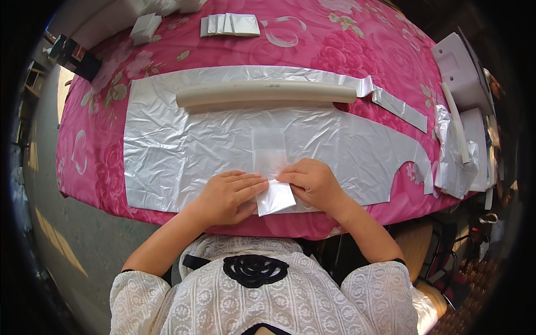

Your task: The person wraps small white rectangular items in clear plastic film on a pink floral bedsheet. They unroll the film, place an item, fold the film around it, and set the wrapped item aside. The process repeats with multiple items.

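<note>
A small folded square of shiny white plastic (277,199) lies near the table's front edge. A narrow translucent plastic strip (269,142) extends from it toward the far side. My left hand (230,196) rests at the square's left side, its fingers pressed together along the edge. At the upper right corner my right hand (314,183) pinches the folded plastic between thumb and fingers. Under both hands spreads a large crinkled white plastic sheet (156,139). A long cream-coloured tube (262,95) lies across the sheet beyond my hands.
Folded white packets (230,25) line the far side, with another small stack (146,28) to their left. A dark box (75,58) stands far left. White containers (462,70) and crumpled plastic (453,159) crowd the right edge. Pink floral cloth (106,167) covers the table.
</note>
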`<state>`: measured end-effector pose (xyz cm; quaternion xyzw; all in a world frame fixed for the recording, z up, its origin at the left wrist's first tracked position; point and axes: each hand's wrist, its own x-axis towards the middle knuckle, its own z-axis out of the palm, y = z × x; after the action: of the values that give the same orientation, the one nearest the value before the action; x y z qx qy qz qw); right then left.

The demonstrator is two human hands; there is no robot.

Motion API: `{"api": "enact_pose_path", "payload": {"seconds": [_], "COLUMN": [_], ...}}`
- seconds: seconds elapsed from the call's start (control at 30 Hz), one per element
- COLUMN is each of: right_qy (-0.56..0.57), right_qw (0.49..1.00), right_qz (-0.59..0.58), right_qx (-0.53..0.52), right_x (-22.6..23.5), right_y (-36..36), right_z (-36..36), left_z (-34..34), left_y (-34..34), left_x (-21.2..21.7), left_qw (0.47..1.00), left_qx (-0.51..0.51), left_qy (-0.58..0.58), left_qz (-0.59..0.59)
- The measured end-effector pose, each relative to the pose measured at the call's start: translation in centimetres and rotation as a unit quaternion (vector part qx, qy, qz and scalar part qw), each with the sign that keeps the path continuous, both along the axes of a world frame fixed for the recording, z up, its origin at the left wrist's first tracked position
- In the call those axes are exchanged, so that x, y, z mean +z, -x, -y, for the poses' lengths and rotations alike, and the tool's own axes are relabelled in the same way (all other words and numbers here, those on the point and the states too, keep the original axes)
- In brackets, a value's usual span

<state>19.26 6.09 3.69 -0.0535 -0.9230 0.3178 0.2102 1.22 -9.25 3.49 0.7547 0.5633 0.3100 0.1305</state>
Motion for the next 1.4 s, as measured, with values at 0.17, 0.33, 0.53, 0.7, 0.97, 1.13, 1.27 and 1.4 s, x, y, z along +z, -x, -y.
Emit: {"api": "enact_pose_path", "payload": {"seconds": [0.17,0.33,0.53,0.7,0.97,1.13,1.27,1.4], "right_qy": [0.249,0.257,0.348,0.365,0.361,0.373,0.374,0.380], "right_qw": [0.938,0.916,0.868,0.837,0.829,0.828,0.828,0.827], "right_qz": [0.209,0.279,0.316,0.369,0.393,0.389,0.388,0.383], "right_qx": [-0.117,-0.127,-0.160,-0.171,-0.165,-0.157,-0.152,-0.155], "right_x": [1.7,2.0,2.1,2.8,2.0,2.2,2.2,1.9], "right_y": [1.2,2.6,3.4,4.3,4.5,4.6,4.6,4.5], "right_z": [-1.4,-2.2,-2.6,-3.1,-3.8,-3.8,-4.0,-3.9], "left_z": [-0.6,-2.0,-3.3,-3.6,-3.1,-4.1,-4.7,-4.8], "left_y": [-0.9,-1.5,-0.7,-0.4,-1.1,-3.6,-3.8,-3.8], "left_x": [0.0,0.2,1.2,1.1,0.6,-0.6,-1.6,-2.1], "left_qw": [0.985,0.917,0.902,0.886,0.975,0.984,0.979,0.974], "left_qx": [0.134,0.275,0.295,0.316,0.219,0.143,0.171,0.179], "left_qy": [0.108,0.172,0.220,0.242,-0.027,0.054,0.079,0.098], "left_qz": [-0.002,0.233,0.228,0.239,-0.036,-0.089,-0.082,-0.096]}}
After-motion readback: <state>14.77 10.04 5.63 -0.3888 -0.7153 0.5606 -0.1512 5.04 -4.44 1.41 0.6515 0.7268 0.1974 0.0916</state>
